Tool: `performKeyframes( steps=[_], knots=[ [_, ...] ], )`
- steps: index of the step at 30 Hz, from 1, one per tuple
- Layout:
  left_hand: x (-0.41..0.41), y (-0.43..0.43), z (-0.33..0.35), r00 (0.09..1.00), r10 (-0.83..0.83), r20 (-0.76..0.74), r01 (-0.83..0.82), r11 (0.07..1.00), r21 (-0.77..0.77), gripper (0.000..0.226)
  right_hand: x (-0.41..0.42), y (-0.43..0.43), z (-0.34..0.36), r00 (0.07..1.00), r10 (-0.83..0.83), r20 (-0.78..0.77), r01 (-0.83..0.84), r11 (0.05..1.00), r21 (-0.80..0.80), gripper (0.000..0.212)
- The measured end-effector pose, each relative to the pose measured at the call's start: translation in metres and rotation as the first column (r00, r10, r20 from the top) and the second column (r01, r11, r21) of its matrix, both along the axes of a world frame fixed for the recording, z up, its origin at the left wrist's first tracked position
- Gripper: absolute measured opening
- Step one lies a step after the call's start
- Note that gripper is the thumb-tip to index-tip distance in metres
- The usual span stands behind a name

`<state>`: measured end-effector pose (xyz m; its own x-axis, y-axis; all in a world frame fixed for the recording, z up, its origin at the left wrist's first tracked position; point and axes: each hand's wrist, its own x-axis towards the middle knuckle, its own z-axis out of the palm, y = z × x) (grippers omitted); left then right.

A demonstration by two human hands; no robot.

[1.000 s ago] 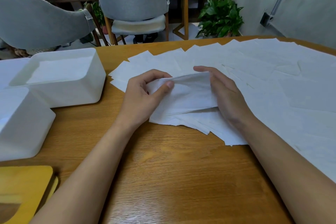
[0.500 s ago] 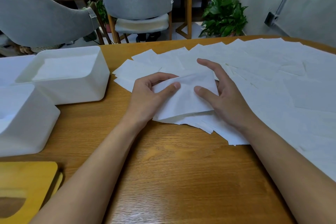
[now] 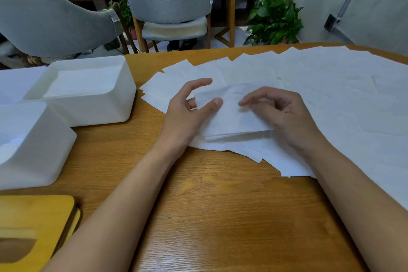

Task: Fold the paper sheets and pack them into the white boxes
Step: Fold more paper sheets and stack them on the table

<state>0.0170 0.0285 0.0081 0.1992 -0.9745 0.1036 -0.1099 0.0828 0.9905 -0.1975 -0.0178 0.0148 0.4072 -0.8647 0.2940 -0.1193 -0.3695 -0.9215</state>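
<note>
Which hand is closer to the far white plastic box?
Left. The left hand pinches the folded white paper sheet right of the far white plastic box; the right hand touches that sheet's other side, farther away.

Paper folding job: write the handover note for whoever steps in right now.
Left hand pinches the folded sheet by its left edge, thumb on top.
Right hand: fingertips rest on that sheet, gripping nothing.
Far box, at the left, holds paper; near box contents unclear.
Done: this sheet folded, not boxed.
Left: box it, then fold and pack the loose sheets spread over the table.
</note>
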Motion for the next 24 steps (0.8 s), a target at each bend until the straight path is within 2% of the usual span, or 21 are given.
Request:
performKeyframes(
  steps=[3, 5, 8, 10, 13, 15, 20, 24],
  knots=[
    [-0.001, -0.002, -0.002, 0.999, 0.03, 0.012, -0.029, 0.997, -0.065, 0.044, -0.001, -0.001, -0.002, 0.997, 0.031, -0.074, -0.024, 0.996, 0.085, 0.029],
    [0.002, -0.005, -0.007, 0.995, 0.068, 0.067, -0.06, 0.992, -0.115, 0.044, -0.001, -0.003, -0.005, 0.994, -0.068, -0.081, 0.074, 0.994, 0.076, 0.034],
    [0.011, -0.009, -0.015, 0.902, 0.138, 0.409, -0.075, 0.983, -0.167, 0.049, -0.002, -0.009, -0.012, 0.963, -0.262, -0.068, 0.264, 0.964, 0.025, 0.036],
    [0.014, -0.008, -0.018, 0.838, 0.066, 0.542, -0.003, 0.993, -0.116, 0.056, -0.003, -0.012, -0.015, 0.945, -0.324, -0.052, 0.325, 0.946, 0.013, 0.037],
    [0.013, -0.006, -0.02, 0.792, -0.092, 0.604, 0.087, 0.996, 0.038, 0.064, -0.002, -0.012, -0.015, 0.934, -0.352, -0.061, 0.352, 0.936, -0.013, 0.04],
    [0.012, -0.007, -0.022, 0.728, -0.133, 0.673, 0.116, 0.991, 0.07, 0.063, -0.002, -0.012, -0.016, 0.934, -0.352, -0.067, 0.351, 0.936, -0.02, 0.042],
    [0.012, -0.012, -0.029, 0.714, -0.034, 0.699, 0.111, 0.992, -0.065, 0.043, -0.001, -0.014, -0.019, 0.938, -0.338, -0.08, 0.339, 0.941, -0.004, 0.042],
    [0.01, -0.017, -0.034, 0.695, 0.071, 0.716, 0.063, 0.985, -0.158, 0.04, 0.002, -0.013, -0.02, 0.935, -0.35, -0.059, 0.35, 0.937, -0.011, 0.043]
  ],
)
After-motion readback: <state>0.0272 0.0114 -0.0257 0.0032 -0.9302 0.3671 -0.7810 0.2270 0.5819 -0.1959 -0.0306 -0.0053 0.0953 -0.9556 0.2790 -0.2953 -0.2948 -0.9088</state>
